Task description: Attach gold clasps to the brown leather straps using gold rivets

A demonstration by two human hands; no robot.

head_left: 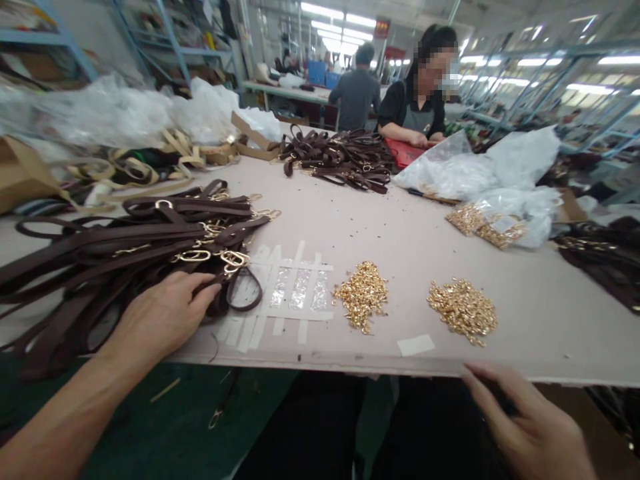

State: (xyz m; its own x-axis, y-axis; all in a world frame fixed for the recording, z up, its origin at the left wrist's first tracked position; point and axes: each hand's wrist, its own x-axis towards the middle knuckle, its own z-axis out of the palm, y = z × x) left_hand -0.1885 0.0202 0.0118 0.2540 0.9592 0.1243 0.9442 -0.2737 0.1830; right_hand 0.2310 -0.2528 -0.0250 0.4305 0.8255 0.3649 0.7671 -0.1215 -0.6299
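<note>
My left hand (167,310) lies at the near side of a pile of dark brown straps (105,247) with gold clasps (195,255). Its thumb and index finger are a little apart, touching the straps; the other fingertips are hidden. Just right of it is a strap loop (260,293). My right hand (500,400) hangs at the table's near edge, slightly blurred, fingers apart and nothing seen in it. Two heaps of small gold pieces, a left heap (364,295) and a right heap (463,309), sit mid-table, beside clear film under tape strips (300,287).
A white paper piece (416,345) lies near the front edge of the table (320,220). Farther back are more brown straps (345,157), plastic bags (480,167) and bagged gold pieces (500,230). A person (417,100) works across the table with red material (404,152).
</note>
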